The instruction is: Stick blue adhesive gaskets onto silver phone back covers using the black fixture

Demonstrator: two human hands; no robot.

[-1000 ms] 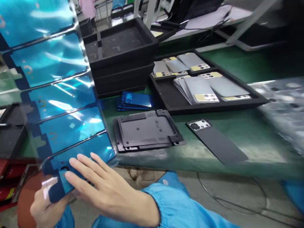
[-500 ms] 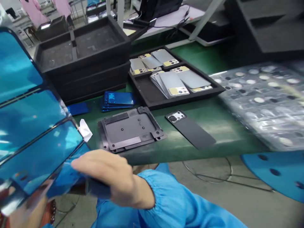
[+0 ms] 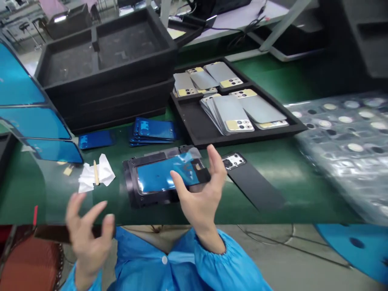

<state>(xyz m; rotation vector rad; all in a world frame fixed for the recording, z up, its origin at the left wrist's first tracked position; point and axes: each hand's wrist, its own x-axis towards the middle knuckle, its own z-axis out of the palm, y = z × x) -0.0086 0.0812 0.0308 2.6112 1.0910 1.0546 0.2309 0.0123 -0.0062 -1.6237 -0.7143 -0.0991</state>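
Observation:
A blue film piece (image 3: 160,173) with a shiny edge lies in the dark plate-like fixture (image 3: 133,194) on the green bench. My right hand (image 3: 201,198) is over the fixture's right side, its thumb and fingers spread wide; the thumb tip is at the film, and I cannot tell whether it touches. My left hand (image 3: 89,232) is at the bench's front edge, slightly blurred, fingers apart and holding nothing. Beyond it lies crumpled white paper (image 3: 106,171) with a small wooden stick (image 3: 96,173). A dark phone back cover (image 3: 254,182) rests right of the fixture.
A sheet of blue films (image 3: 45,123) stands at the left. Behind are blue film-covered panels (image 3: 154,130), stacked black trays (image 3: 112,91) and a black tray (image 3: 197,131) of silvery phone covers (image 3: 230,113). Clear plastic trays (image 3: 348,141) are at the right.
My right hand has moved right, from the blue film sheet to the fixture, where a blue film now lies. My left hand is away from the sheet, which appears lower and farther left.

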